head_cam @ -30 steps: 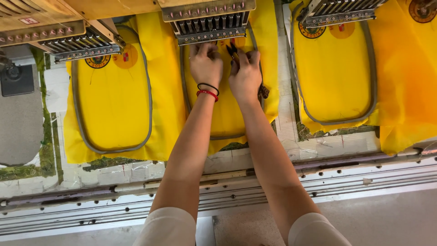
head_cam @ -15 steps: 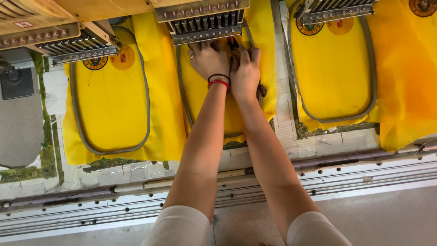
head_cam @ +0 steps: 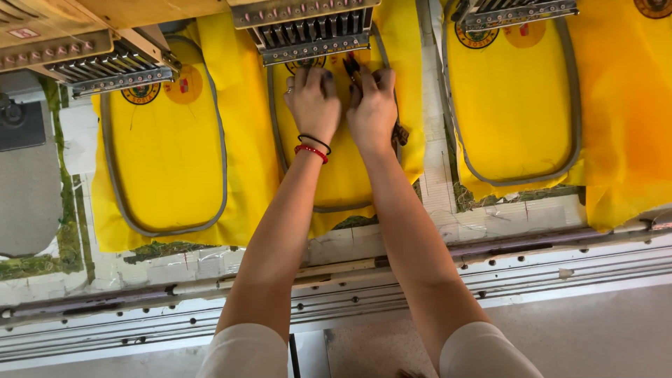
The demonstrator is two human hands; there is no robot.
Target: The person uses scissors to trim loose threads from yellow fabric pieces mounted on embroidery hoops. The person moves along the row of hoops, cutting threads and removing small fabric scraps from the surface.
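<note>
Just below the middle needle head (head_cam: 308, 31): left hand (head_cam: 313, 105) flat, fingers loosely spread, pressing yellow fabric (head_cam: 350, 175). Beside it, right hand (head_cam: 373, 108) pinching a small dark tool (head_cam: 352, 68) against the same hooped cloth.

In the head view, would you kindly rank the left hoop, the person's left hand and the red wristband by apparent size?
1. left hoop
2. left hand, though nearer the camera
3. red wristband

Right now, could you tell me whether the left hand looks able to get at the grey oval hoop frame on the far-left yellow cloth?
Probably yes. The left hand rests flat on the middle yellow cloth, and only open fabric lies between it and the grey oval hoop frame; the needle head overhangs just its top.
</note>
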